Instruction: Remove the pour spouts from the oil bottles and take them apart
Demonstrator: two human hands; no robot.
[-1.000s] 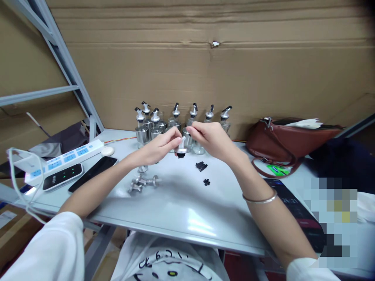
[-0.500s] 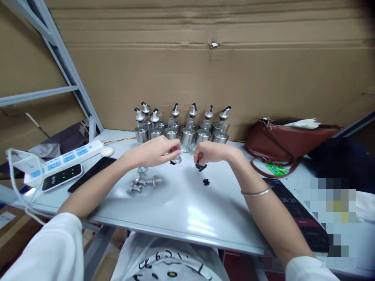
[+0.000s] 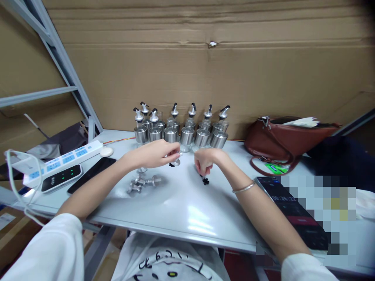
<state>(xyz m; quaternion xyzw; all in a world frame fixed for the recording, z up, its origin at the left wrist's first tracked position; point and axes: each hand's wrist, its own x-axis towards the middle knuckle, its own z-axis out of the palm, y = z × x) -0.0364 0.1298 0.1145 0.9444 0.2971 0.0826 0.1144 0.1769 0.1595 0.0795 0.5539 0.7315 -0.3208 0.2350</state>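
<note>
My left hand (image 3: 156, 153) is closed around a silver pourer spout (image 3: 175, 160) with a black base, held just above the grey table (image 3: 187, 207). My right hand (image 3: 206, 159) hovers curled over the table, its fingertips pinched down at small black parts (image 3: 205, 180); what is between the fingers is too small to make out. Several loose silver spouts (image 3: 142, 182) lie to the left of my left hand. A row of several glass and steel bottles (image 3: 181, 130) with pourer tops stands behind both hands.
A white power strip (image 3: 63, 158), a white device with green lights (image 3: 61, 177) and a black phone (image 3: 92, 173) lie at the left. A brown leather bag (image 3: 288, 138) sits at the right, with a dark timer screen (image 3: 293, 210) in front of it. Cardboard walls the back.
Both hands dropped from in front of the bottles toward the table. My right hand let go of the spout and moved right and down to the black parts; my left hand keeps the spout.
</note>
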